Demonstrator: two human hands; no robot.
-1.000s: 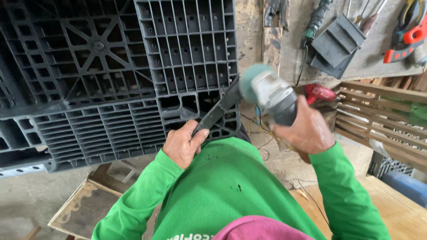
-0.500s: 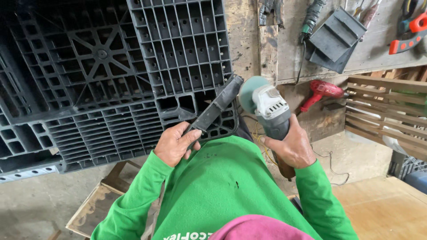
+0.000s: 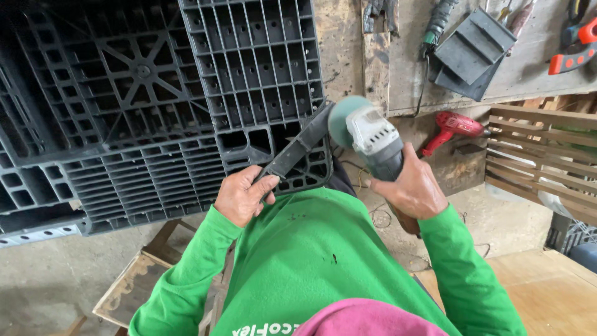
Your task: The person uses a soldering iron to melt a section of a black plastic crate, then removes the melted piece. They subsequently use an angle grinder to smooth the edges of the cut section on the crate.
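Now the left hand (image 3: 241, 198) is clamping a dark blade (image 3: 297, 149) while the right hand (image 3: 410, 186) is gripping the angle grinder (image 3: 367, 134), disc meeting blade near the black pallets (image 3: 155, 106); any kickback risks those fingers.

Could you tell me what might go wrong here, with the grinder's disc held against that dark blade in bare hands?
1. The left hand grips the dark blade bare, not far from the grinding disc; a slip could cut the fingers.
2. The right hand alone holds the angle grinder, so a kick may twist it loose.
3. The blade is unclamped and close to the green sleeves; sparks or debris could reach them.
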